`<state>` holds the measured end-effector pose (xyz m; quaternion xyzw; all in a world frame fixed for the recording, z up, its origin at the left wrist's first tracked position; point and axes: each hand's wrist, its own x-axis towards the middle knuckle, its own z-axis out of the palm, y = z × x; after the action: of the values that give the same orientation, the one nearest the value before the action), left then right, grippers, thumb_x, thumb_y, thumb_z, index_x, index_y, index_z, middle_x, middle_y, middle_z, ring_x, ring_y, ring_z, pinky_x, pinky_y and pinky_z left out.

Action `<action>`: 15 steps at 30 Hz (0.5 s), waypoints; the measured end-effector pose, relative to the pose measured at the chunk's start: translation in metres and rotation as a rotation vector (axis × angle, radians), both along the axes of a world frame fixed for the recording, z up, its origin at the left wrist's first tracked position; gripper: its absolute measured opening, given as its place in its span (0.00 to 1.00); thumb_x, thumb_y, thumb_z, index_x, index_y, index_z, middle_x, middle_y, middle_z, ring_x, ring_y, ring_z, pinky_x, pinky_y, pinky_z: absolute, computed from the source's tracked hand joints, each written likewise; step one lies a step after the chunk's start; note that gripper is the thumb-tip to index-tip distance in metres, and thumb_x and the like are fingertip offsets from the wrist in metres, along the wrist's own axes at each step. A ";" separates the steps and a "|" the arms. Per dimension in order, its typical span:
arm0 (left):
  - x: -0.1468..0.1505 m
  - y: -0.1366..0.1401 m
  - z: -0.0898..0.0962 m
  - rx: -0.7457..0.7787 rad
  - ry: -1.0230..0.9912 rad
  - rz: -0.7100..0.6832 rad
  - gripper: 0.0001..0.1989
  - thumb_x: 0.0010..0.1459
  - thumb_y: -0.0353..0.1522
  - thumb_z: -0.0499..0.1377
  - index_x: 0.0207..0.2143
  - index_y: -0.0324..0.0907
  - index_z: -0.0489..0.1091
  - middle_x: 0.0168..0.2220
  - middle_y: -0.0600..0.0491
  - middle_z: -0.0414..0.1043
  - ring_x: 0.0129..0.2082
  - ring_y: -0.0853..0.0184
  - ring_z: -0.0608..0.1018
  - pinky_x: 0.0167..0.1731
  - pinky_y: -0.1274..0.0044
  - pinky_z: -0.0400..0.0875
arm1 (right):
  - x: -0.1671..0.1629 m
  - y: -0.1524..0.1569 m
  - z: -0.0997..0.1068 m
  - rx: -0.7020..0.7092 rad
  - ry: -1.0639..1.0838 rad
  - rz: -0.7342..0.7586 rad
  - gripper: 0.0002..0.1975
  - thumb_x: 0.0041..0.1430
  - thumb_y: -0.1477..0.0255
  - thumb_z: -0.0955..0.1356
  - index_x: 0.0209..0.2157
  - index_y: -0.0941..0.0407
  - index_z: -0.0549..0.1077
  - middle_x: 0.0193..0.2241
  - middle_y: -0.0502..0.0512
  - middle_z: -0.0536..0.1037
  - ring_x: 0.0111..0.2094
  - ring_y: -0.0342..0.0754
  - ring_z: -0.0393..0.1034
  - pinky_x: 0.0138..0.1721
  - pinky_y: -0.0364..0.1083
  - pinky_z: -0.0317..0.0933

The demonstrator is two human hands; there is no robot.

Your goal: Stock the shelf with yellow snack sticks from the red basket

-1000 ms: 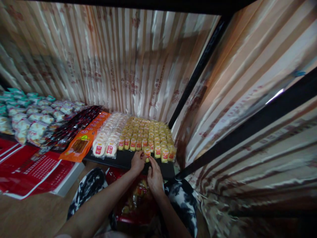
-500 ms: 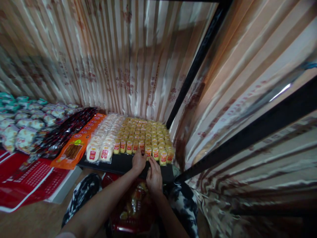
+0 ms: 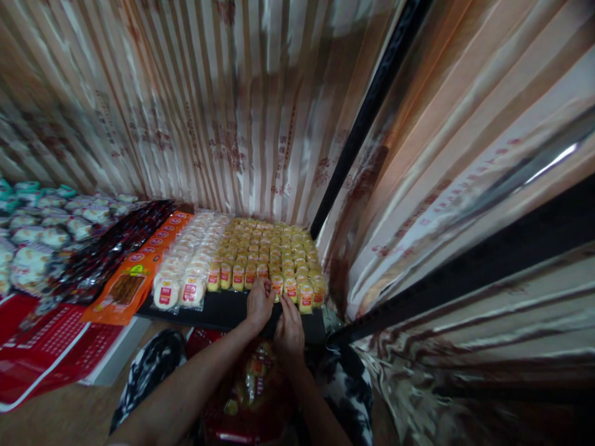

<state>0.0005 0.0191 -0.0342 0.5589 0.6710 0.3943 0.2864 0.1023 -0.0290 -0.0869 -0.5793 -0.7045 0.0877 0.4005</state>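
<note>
Rows of small yellow cakes in clear wrappers with red labels (image 3: 238, 277) stand on a black shelf (image 3: 214, 309). My left hand (image 3: 260, 305) is at the front row, its fingers curled around the left side of one wrapped cake (image 3: 277, 285). From the right, my right hand (image 3: 289, 325) reaches to the same cake, fingers stretched out and tips at its lower edge. Below my forearms, more yellow wrapped pieces (image 3: 255, 375) show in a red bag or box between my knees, partly hidden by my arms.
Left of the cakes lie white round packets (image 3: 190, 288), an orange snack bag (image 3: 123, 288), dark shiny packets (image 3: 109, 248) and white-and-green packets (image 3: 32, 263). A red box (image 3: 51, 347) sits at lower left. Black posts (image 3: 367, 124) and striped curtains (image 3: 260, 111) enclose the back and right.
The view has shifted slightly, so the goods at left sit further left. My hands stay at the same front-row cake, with the left fingers a little more curled.
</note>
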 end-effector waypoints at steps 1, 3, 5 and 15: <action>0.000 0.001 -0.002 0.002 -0.001 -0.010 0.06 0.53 0.26 0.56 0.33 0.42 0.62 0.32 0.55 0.66 0.32 0.70 0.71 0.34 0.79 0.64 | 0.000 0.000 -0.001 -0.004 -0.004 -0.005 0.26 0.55 0.79 0.54 0.55 0.61 0.64 0.53 0.62 0.68 0.56 0.49 0.59 0.56 0.54 0.56; 0.000 0.002 -0.004 0.004 -0.006 -0.024 0.06 0.52 0.26 0.56 0.33 0.42 0.62 0.31 0.56 0.65 0.31 0.70 0.70 0.34 0.79 0.64 | -0.001 0.001 -0.003 -0.008 -0.013 -0.007 0.26 0.55 0.79 0.54 0.55 0.62 0.64 0.54 0.63 0.67 0.57 0.49 0.59 0.56 0.53 0.56; 0.000 0.002 -0.007 0.008 -0.017 -0.024 0.06 0.52 0.26 0.56 0.33 0.42 0.62 0.30 0.56 0.65 0.30 0.70 0.70 0.34 0.79 0.63 | 0.000 0.001 -0.004 -0.012 -0.022 0.003 0.26 0.55 0.80 0.54 0.55 0.62 0.63 0.55 0.62 0.67 0.57 0.49 0.58 0.56 0.52 0.56; -0.005 -0.004 -0.012 0.059 -0.113 -0.051 0.05 0.54 0.32 0.57 0.33 0.40 0.64 0.30 0.55 0.66 0.29 0.70 0.70 0.34 0.79 0.65 | 0.005 -0.004 -0.003 0.082 0.039 0.073 0.23 0.58 0.77 0.55 0.53 0.60 0.65 0.54 0.63 0.67 0.57 0.49 0.59 0.54 0.54 0.58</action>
<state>-0.0049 0.0150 -0.0457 0.5609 0.6272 0.4375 0.3171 0.1077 -0.0328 -0.0896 -0.5347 -0.7201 0.0846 0.4339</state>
